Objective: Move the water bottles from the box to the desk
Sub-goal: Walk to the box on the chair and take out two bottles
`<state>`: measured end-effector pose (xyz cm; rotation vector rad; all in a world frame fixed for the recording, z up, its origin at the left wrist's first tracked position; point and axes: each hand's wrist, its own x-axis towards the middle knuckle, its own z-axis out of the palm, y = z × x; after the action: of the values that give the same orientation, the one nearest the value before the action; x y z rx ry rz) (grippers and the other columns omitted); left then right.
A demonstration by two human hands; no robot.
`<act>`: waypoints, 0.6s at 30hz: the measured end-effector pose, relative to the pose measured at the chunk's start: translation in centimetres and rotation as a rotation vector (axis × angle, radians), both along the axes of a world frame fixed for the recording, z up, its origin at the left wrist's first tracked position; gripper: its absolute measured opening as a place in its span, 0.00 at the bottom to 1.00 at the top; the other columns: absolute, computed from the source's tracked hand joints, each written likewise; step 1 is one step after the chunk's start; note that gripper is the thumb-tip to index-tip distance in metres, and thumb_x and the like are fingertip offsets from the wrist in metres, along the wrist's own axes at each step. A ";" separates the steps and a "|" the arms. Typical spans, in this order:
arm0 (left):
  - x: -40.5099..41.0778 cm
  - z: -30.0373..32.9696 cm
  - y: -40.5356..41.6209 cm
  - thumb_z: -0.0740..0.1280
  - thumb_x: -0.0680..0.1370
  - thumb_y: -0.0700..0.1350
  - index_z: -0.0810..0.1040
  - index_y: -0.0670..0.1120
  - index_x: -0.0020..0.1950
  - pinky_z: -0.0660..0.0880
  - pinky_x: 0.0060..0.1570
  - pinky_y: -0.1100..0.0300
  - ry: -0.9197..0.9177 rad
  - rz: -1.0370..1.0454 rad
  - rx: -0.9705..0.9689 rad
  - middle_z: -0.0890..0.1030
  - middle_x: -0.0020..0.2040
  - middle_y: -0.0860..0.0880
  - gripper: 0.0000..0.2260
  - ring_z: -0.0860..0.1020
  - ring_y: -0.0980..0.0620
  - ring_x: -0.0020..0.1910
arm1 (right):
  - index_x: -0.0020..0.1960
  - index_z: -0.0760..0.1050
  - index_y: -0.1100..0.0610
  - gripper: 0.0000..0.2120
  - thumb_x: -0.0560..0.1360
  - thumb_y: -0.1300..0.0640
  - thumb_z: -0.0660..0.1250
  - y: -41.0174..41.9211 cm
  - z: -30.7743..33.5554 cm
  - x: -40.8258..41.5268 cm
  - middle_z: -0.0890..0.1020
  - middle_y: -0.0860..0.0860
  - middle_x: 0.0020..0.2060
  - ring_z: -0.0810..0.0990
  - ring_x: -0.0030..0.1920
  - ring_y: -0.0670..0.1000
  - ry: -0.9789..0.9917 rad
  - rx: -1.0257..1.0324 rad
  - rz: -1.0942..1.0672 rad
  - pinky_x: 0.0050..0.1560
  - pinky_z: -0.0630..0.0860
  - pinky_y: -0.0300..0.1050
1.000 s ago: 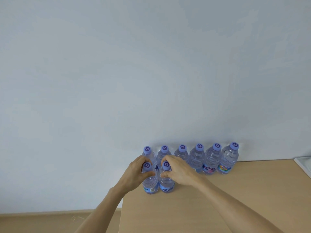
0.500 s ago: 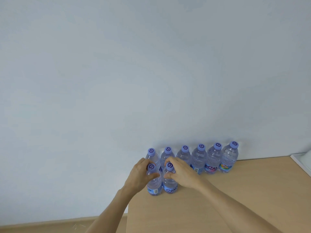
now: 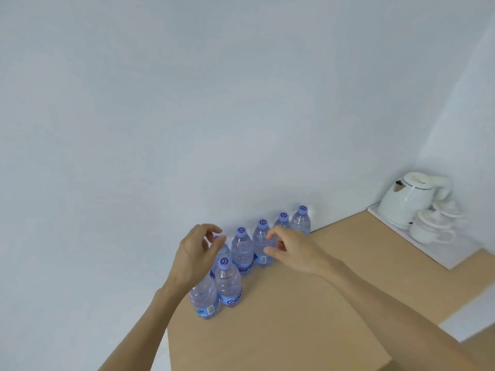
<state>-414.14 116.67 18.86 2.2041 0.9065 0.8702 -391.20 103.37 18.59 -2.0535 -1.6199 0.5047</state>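
At the near end of the group, close to the left edge of the tabletop [image 3: 294, 317], two water bottles stood upright side by side: the left front bottle [image 3: 205, 298], partly hidden behind the wrist, and the right front bottle [image 3: 228, 283] with its purple cap in plain sight. Behind them a back row of bottles [image 3: 242, 250] ran along the far edge against the wall [image 3: 187, 103], toward the far corner, where the last bottle [image 3: 301, 219] stood. I could count five caps in that row clearly, and part of one more behind the left fingers. The box was not in view, so I could not tell how many bottles remained in it; judging from the seven or eight already standing here, a good part of the work seemed done. The left hand [image 3: 194, 254] hovered above the two front bottles, its grip released, fingers loosely curled and holding nothing. The right hand [image 3: 290, 249] hung in front of the back row, also unclenched and empty; whether its fingertips touched a bottle I could not tell. Farther away, at the far right edge, a white kettle [image 3: 407, 202] stood on a white tray [image 3: 439, 253].
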 end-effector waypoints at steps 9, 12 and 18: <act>13.3 9.7 -9.4 0.69 0.77 0.48 0.78 0.58 0.48 0.71 0.37 0.70 -0.207 -0.298 0.075 0.77 0.43 0.57 0.04 0.76 0.55 0.39 | 0.55 0.70 0.45 0.10 0.76 0.44 0.64 -13.9 7.9 8.2 0.73 0.42 0.37 0.73 0.37 0.42 -0.127 0.237 -0.255 0.40 0.72 0.43; 18.4 11.9 -14.4 0.69 0.77 0.47 0.78 0.58 0.48 0.70 0.36 0.71 -0.267 -0.384 0.059 0.78 0.42 0.57 0.05 0.76 0.56 0.38 | 0.56 0.70 0.43 0.10 0.77 0.42 0.63 -20.9 9.1 11.1 0.73 0.41 0.40 0.74 0.41 0.42 -0.165 0.275 -0.332 0.43 0.73 0.42; 29.4 14.7 -26.2 0.69 0.77 0.46 0.79 0.57 0.49 0.72 0.36 0.66 -0.336 -0.616 0.073 0.78 0.41 0.54 0.05 0.76 0.54 0.39 | 0.57 0.68 0.40 0.11 0.77 0.38 0.59 -36.2 11.2 18.0 0.71 0.38 0.46 0.72 0.48 0.40 -0.310 0.279 -0.502 0.45 0.69 0.37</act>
<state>-384.75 90.42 33.54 2.1153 0.0231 0.9237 -373.19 67.21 29.82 -2.2787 -1.1678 -0.2116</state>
